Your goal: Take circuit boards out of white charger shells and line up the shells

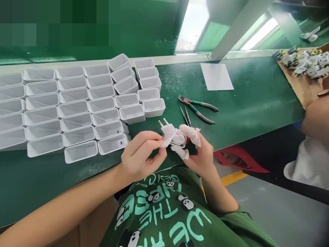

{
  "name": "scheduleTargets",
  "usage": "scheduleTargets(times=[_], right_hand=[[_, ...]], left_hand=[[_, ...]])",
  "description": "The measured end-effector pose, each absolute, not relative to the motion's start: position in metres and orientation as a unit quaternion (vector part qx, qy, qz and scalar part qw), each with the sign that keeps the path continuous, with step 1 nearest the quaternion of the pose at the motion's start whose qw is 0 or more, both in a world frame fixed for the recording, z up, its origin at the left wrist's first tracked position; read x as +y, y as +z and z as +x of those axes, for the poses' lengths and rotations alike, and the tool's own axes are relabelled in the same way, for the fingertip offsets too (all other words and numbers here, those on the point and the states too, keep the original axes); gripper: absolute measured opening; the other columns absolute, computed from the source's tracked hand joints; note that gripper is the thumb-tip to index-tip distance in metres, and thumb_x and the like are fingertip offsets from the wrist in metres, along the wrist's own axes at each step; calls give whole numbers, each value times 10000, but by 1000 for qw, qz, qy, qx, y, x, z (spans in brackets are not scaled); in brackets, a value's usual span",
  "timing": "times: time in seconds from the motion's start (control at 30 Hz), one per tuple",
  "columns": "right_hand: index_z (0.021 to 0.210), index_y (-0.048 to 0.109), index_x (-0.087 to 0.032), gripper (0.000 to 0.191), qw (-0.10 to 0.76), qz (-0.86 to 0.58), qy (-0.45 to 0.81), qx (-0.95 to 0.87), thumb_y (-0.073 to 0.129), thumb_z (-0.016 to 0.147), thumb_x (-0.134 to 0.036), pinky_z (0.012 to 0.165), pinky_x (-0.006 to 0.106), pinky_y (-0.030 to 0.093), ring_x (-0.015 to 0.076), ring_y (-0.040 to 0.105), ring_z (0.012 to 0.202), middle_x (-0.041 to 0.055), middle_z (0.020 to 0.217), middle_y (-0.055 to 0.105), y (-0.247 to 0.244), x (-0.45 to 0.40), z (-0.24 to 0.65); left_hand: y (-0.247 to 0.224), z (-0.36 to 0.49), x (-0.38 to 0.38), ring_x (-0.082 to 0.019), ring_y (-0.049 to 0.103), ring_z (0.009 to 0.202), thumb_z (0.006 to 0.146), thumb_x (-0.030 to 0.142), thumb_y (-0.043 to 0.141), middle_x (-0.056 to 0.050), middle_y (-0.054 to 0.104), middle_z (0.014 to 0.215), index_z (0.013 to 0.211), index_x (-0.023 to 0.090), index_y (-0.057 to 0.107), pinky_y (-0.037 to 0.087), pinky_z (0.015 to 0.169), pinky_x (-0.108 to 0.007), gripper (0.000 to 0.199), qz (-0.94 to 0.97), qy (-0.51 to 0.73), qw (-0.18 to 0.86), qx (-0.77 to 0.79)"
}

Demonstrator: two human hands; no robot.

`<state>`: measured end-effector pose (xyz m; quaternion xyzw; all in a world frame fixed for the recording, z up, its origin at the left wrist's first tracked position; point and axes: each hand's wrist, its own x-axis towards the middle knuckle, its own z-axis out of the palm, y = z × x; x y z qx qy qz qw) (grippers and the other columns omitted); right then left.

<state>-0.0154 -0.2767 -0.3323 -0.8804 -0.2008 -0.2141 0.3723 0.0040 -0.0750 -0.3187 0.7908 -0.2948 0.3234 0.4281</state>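
Between the fingertips of my left hand (pixel 142 154) is a white two-pin plug housing (pixel 168 133), its two metal pins pointing up and away from me. My right hand (pixel 199 151), with white finger covers on the thumb and a finger, grips a white charger insert (pixel 179 140) right beside the plug housing. The two parts touch or nearly touch; how far they are joined I cannot tell. Just beyond my right hand lie tweezers (pixel 187 116) and pliers (pixel 199 107) with green handles.
Rows of open white plastic cases (pixel 74 121) cover the left of the green table (pixel 177 79). A white paper sheet (pixel 217 76) lies behind the pliers. At the far right, a cardboard tray (pixel 293 80) holds many small parts, near another person's arm (pixel 317 120). A red stool (pixel 239 159) stands below.
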Motion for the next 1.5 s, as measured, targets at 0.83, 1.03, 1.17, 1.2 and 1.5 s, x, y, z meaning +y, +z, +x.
scheduleTargets(times=[0.83, 1.03, 1.17, 1.2, 1.5], right_hand=[[1403, 434, -207, 511, 356, -880, -205, -236, 593, 924, -293, 875, 392, 569, 257, 660, 1002, 115, 1116, 670, -335, -283, -15], [1467, 393, -192, 586, 338, -878, -189, -282, 516, 899, -118, 797, 390, 547, 257, 627, 970, 121, 1142, 659, -332, -281, -15], [1421, 425, -202, 562, 309, -889, -164, -294, 472, 876, -74, 741, 405, 507, 264, 574, 901, 111, 1037, 630, -328, -280, -14], [1404, 430, -197, 543, 302, -893, -156, -296, 466, 876, -75, 737, 412, 499, 266, 562, 887, 109, 1004, 619, -328, -280, -14], [1238, 507, -203, 379, 282, -898, -128, -312, 459, 883, -81, 758, 423, 511, 256, 547, 845, 90, 938, 599, -318, -280, -12]], left_hand=[[-311, -1, -79, -211, 736, 761, 878, 89, 651, -66, 766, 808, 888, 93, 742, 592, 615, -322, 91, 766, 384, 241, -457], [-312, -2, -80, -198, 720, 758, 860, 94, 682, -58, 763, 817, 902, 84, 740, 592, 670, -327, 72, 773, 384, 238, -445], [-313, -1, -78, -195, 715, 814, 911, 112, 613, -64, 770, 887, 960, 89, 738, 584, 712, -331, 136, 782, 375, 229, -443], [-314, -1, -78, -196, 713, 831, 922, 116, 593, -66, 771, 907, 975, 89, 737, 581, 721, -332, 155, 784, 372, 227, -443], [-314, -4, -75, -188, 685, 765, 931, 111, 571, -84, 773, 921, 1004, 81, 732, 553, 658, -322, 179, 794, 371, 219, -428]])
